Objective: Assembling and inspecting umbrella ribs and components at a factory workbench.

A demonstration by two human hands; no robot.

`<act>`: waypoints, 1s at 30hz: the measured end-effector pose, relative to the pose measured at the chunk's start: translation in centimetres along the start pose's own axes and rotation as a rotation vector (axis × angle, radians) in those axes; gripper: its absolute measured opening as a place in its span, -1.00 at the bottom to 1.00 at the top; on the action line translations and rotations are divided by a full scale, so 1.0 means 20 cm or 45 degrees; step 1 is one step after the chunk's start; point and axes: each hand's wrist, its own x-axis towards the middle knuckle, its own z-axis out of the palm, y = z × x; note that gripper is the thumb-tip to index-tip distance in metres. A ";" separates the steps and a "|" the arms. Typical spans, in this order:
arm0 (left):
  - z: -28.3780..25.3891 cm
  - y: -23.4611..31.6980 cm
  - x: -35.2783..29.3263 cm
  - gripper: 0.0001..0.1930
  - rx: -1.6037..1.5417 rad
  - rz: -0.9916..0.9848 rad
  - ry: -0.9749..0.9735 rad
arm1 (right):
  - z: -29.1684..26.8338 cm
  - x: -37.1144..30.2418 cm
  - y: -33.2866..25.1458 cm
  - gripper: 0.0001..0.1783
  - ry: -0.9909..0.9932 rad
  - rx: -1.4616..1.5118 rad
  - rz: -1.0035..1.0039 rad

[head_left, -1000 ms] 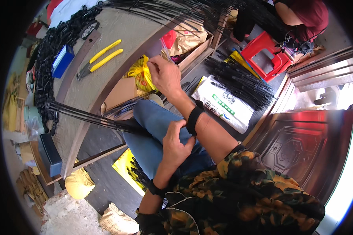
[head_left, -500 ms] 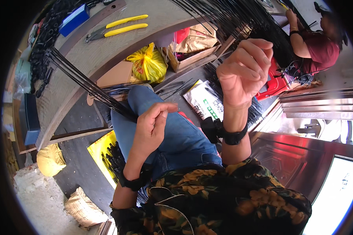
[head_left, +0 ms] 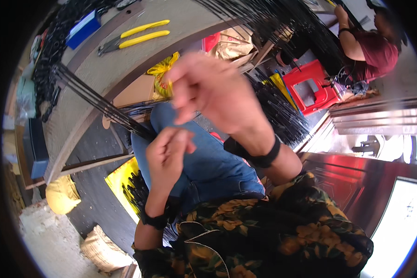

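Brings right hand (head_left: 220, 95) leftward, nearer left hand (head_left: 164, 156), versus 0.5 s ago. Holds fingers (head_left: 174, 140) of both bent; cannot tell if gripping. Has black rods (head_left: 102, 103) near left hand.

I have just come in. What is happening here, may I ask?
A person sits with the left hand above the jeans, near thin black rods reaching from the table. The right hand, blurred, is close by. I cannot tell whether either holds anything. Yellow-handled pliers lie on the table; a co-worker in dark red is nearby.
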 end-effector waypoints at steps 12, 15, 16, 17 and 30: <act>0.21 0.02 0.04 -0.63 0.802 0.594 -0.343 | -0.26 0.00 0.66 -0.74 -0.599 -2.558 0.510; 0.23 -0.01 0.04 -0.62 0.844 0.672 -0.422 | -0.26 -0.02 0.69 -0.73 -0.504 -2.284 0.369; 0.24 0.00 0.04 -0.65 0.804 0.690 -0.436 | -0.27 -0.09 0.67 -0.73 -0.464 -2.202 0.328; 0.24 -0.01 0.05 -0.65 0.803 0.691 -0.444 | -0.30 -0.22 0.64 -0.73 -0.434 -2.109 0.281; 0.24 -0.01 0.07 -0.92 0.532 0.207 -0.194 | -0.23 -0.41 0.83 -0.72 -0.101 -0.885 -0.301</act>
